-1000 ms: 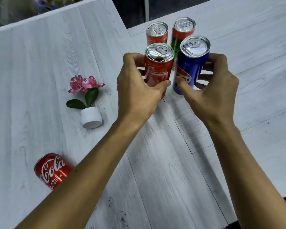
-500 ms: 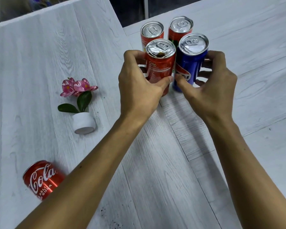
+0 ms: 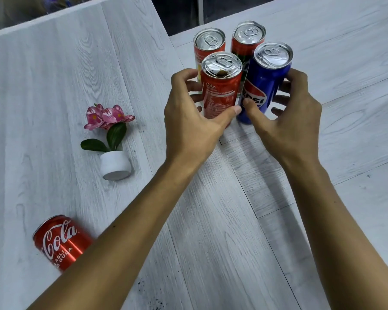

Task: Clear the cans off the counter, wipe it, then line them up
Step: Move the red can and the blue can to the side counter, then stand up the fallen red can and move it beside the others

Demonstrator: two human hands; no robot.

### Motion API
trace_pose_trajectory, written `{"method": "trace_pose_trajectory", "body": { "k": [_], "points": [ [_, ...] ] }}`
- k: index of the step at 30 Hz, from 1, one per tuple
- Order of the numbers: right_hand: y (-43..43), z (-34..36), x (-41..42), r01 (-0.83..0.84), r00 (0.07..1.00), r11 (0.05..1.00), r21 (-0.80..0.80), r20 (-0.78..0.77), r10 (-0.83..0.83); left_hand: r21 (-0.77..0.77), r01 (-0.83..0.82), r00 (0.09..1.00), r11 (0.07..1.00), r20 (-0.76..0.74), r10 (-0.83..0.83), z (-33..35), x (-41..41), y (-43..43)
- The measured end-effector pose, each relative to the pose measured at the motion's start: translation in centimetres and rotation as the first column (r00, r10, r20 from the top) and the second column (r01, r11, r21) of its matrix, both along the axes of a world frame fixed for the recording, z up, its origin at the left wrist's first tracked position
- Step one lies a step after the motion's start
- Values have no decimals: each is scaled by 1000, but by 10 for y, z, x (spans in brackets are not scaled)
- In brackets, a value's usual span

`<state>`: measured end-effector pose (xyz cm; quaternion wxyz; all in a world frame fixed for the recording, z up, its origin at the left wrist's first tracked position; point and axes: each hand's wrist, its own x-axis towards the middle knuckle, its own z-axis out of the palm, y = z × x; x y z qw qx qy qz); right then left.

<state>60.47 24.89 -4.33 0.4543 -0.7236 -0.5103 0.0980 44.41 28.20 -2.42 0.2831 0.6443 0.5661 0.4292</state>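
My left hand (image 3: 188, 124) grips a slim red Coke can (image 3: 221, 86), thumb across its front. Beside it my right hand (image 3: 287, 121) grips a slim blue Pepsi can (image 3: 264, 83), and the two cans touch side by side. Just behind them stand a red can (image 3: 208, 44) and a red-and-green can (image 3: 248, 39), both upright on the adjoining white table (image 3: 334, 63). A short red Coca-Cola can (image 3: 61, 241) sits alone at the lower left, partly hidden by my left forearm.
A small white pot with pink flowers (image 3: 112, 142) lies on the white wood-grain counter (image 3: 43, 108). A seam between the two surfaces runs under the held cans. Dark specks dot the counter near the bottom edge. A dark gap opens beyond the far edge.
Both hands have carried the Coke and Pepsi cans slightly away from me, up against the two cans standing behind. The view has shifted a little.
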Motion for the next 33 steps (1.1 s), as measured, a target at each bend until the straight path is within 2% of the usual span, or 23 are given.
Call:
{"method": "trace_pose_trajectory", "body": {
  "k": [8, 16, 25, 33],
  "points": [
    [-33, -3, -4, 62, 997, 981, -185, 65, -50, -87, -21, 991, 996, -133, 9, -10, -23, -26],
    [-83, -1, -33, 14, 983, 942, -336, 175, 48, -186, 124, 891, 975, -411, -192, -7, -67, -66],
    [-143, 17, -116, -112, 940, 935, -338, 268, 210, -102, 175, 877, 979, -436, -202, 5, -148, -129],
    [-176, 28, -207, -267, 900, 916, -301, 263, 349, -66, 113, 888, 991, -441, -130, 8, -237, -184]
  ]
}}
